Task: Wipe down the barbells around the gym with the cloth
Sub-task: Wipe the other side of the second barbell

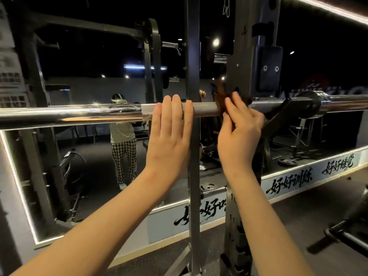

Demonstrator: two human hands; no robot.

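Pinches a dark brown cloth [220, 100] in the right hand [241, 132], fingers curled round it, pressed onto the knurled stretch of the barbell [205, 110]. Lays the left hand [169, 136] flat just left of that grip, fingers straight and close together, tips reaching over the top of the same bar, holding nothing. Between the two hands, a short bare run of knurling. Just right of the cloth grip, resting in a black hook [288, 110] on the thick rack upright [249, 36], with the sleeve running on past it to the right. Well left of the flat hand, smooth chrome. Behind both hands, a slim steel post [194, 56]; beyond it a mirror [89, 156] with a reflected person [122, 134] in checked trousers, and below the grip a pale lettered strip [288, 182].
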